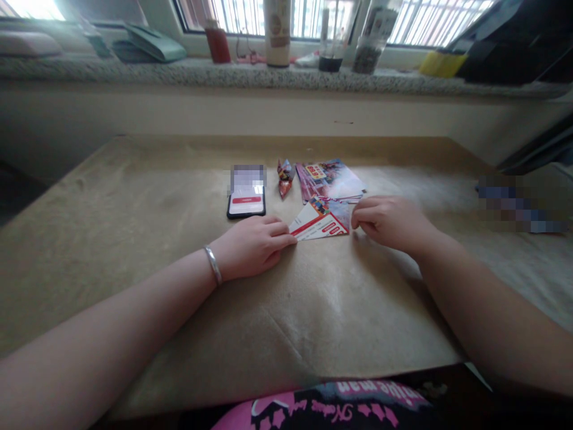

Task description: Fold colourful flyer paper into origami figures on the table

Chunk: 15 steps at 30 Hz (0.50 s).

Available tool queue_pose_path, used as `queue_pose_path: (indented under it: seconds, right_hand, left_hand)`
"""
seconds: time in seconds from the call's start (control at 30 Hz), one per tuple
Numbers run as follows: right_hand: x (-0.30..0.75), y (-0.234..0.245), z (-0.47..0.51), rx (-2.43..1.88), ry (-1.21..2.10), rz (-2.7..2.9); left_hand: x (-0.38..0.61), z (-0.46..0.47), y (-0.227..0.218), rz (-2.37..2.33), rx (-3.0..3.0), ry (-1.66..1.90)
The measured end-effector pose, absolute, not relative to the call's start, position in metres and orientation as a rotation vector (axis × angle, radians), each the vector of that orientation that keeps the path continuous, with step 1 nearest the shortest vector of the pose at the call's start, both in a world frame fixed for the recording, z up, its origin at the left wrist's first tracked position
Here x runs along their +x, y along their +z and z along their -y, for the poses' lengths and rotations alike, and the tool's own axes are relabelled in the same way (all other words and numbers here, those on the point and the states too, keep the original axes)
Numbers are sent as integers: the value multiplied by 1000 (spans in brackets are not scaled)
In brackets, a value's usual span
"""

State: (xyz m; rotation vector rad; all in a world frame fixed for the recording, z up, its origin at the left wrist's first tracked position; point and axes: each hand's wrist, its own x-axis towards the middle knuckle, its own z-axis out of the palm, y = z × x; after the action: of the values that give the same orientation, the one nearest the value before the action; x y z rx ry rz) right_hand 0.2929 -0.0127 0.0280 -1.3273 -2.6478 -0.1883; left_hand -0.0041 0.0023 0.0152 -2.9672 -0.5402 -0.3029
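A flyer folded to a pointed shape (316, 226) lies on the table in front of me, white and red with a colourful printed patch. My left hand (256, 246), a silver bangle at its wrist, grips the flyer's left corner between its fingers. At the right edge of the paper, my right hand (388, 223) has its fingers curled and pinched together; the fingertips seem to hold that edge, though their contact is partly hidden. Behind the folded piece lies a stack of printed flyers (335, 179). Left of the stack sits a small folded paper piece (285, 178).
A phone (246, 200) with a lit screen lies just beyond my left hand. The table (134, 239) has a tan cover. On the stone windowsill (179, 74) stand bottles and jars, among them a red bottle (218, 43). A blurred object (521, 206) lies at the right.
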Motion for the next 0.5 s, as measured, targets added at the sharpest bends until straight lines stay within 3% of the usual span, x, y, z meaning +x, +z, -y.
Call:
queue_pose_path:
  seconds: [0.2,0.5]
  right_hand:
    - [267,15,16,-946,0,2708]
    - [244,7,17,-908,42,2730]
  left_hand:
    - [-1,-4,15,547,-2966,-316]
    - [3,-7,12,508,-2942,-344]
